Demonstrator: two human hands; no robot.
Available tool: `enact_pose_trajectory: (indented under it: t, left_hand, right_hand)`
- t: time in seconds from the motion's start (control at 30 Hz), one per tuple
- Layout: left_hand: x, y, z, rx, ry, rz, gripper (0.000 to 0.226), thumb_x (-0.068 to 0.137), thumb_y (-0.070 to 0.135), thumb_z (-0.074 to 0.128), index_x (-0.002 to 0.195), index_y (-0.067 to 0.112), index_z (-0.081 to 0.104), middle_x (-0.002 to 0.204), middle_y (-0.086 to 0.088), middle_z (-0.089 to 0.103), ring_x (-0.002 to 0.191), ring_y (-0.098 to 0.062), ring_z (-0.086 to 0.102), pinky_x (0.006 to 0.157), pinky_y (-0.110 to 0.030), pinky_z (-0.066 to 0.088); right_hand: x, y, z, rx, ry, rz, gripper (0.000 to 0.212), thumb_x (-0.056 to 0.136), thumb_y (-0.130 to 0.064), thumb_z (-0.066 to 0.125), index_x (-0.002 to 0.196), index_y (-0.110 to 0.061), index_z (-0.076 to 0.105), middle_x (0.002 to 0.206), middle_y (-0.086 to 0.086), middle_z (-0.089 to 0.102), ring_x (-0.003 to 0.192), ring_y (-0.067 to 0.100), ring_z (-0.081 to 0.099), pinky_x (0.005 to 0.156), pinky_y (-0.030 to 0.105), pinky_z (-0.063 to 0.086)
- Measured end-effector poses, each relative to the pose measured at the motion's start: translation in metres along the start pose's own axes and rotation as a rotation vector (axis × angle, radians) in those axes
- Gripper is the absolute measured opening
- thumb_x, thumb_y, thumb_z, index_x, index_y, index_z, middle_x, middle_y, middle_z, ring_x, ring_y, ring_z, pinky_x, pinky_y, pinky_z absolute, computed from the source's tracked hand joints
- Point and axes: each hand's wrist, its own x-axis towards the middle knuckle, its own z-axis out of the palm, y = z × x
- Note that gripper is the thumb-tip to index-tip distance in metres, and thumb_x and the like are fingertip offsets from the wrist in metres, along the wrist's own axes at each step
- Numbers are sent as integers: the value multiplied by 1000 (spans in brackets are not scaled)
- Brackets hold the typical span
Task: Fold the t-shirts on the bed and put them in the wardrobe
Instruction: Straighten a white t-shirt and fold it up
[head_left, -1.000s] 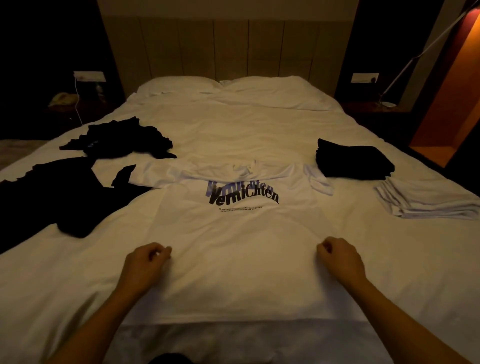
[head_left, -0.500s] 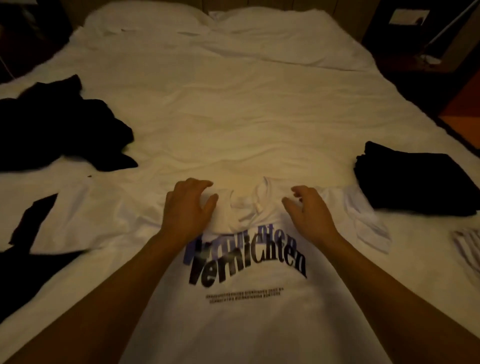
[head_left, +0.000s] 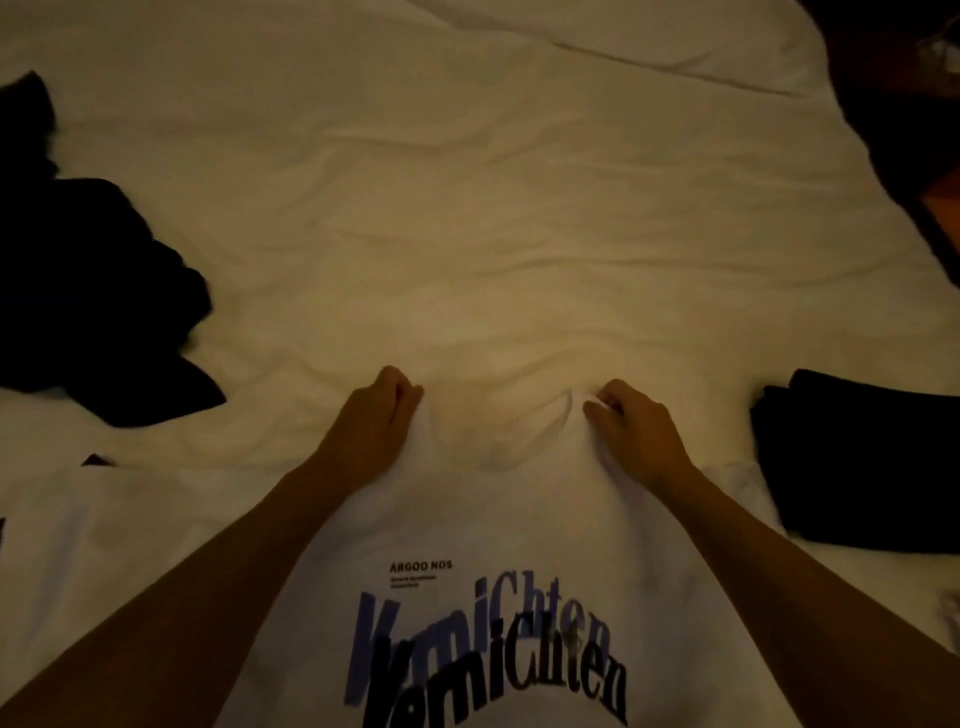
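Observation:
A white t-shirt (head_left: 483, 530) with black and purple lettering lies front up on the white bed (head_left: 467, 208), its collar stretched flat toward the head of the bed. My left hand (head_left: 374, 415) grips the shirt's shoulder just left of the collar, fingers curled into the cloth. On the other side of the neck opening my right hand (head_left: 634, 426) pinches the fabric in the same way. The shirt's left sleeve spreads out to the lower left.
A crumpled black garment (head_left: 98, 291) lies on the bed at the left. A folded black t-shirt (head_left: 862, 467) sits at the right edge of view. The floor beside the bed shows dark at the top right.
Both hands went from the shirt's hem up to its collar and pulled the bunched neck area flat. The lettering now shows in full and the view has dipped closer.

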Motion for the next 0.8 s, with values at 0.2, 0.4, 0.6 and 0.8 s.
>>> enact_pose_trajectory:
  t: [0.2, 0.4, 0.6, 0.8]
  left_hand:
    - [36, 1, -17, 209, 141, -38, 26, 102, 38, 45, 108, 15, 56, 87, -9, 64, 85, -32, 62, 70, -37, 43]
    - [-12, -25, -44, 124, 192, -94, 35, 101, 35, 48, 124, 11, 59, 115, -14, 61, 104, -33, 59, 91, -45, 48]
    - [-96, -42, -88, 59, 153, -201, 29, 100, 23, 54, 125, 10, 61, 122, -13, 60, 110, -29, 58, 90, -30, 40]
    - [-150, -100, -143, 61, 294, -339, 30, 101, 11, 47, 129, 6, 58, 128, -20, 56, 115, -36, 55, 97, -39, 42]
  right_hand:
    - [10, -9, -2, -134, 28, 102, 21, 100, -32, 49, 109, -14, 57, 103, 8, 62, 93, 29, 60, 77, 37, 47]
    - [-54, -45, 19, -299, 167, -159, 40, 96, -33, 53, 130, -11, 53, 125, 15, 54, 113, 33, 48, 93, 43, 39]
    - [-111, -108, 63, -157, 19, -358, 27, 94, -25, 59, 113, -6, 62, 105, 17, 60, 96, 36, 56, 79, 42, 44]
    - [-179, -187, 115, 164, -288, -281, 18, 99, -25, 51, 103, -11, 61, 100, 9, 63, 93, 27, 59, 82, 36, 47]
